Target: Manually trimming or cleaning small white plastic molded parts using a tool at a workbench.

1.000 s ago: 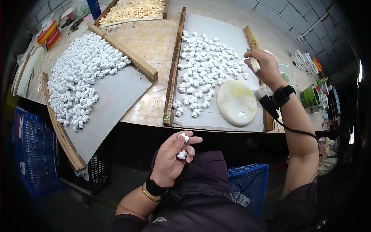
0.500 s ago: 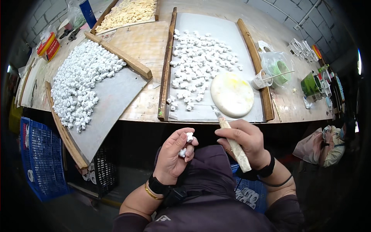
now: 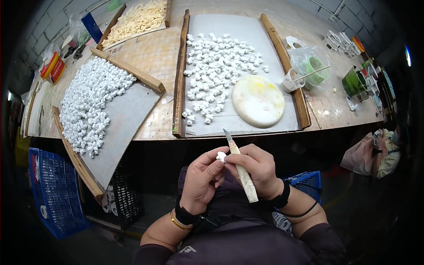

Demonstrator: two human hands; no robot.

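Observation:
My left hand (image 3: 201, 179) pinches a small white clay piece (image 3: 221, 156) between thumb and fingertips, held over my lap. My right hand (image 3: 260, 170) grips a pale-handled knife (image 3: 242, 172) whose blade tip (image 3: 227, 134) points up toward the table edge, right beside the white piece. Both hands touch each other in front of my chest. On the table ahead lies a grey board (image 3: 258, 35) strewn with several small white pieces (image 3: 216, 70) and a round white slab (image 3: 258, 100).
A second grey board (image 3: 119, 128) at the left carries a heap of white pieces (image 3: 92, 99). A tray of yellowish pieces (image 3: 139, 17) sits at the back. Cups and a bagged green bowl (image 3: 311, 66) stand right. Blue crates (image 3: 46, 190) sit on the floor.
My right hand came back from the far right of the table with the knife and joined my left hand at my lap. The left hand raised its white piece to the blade.

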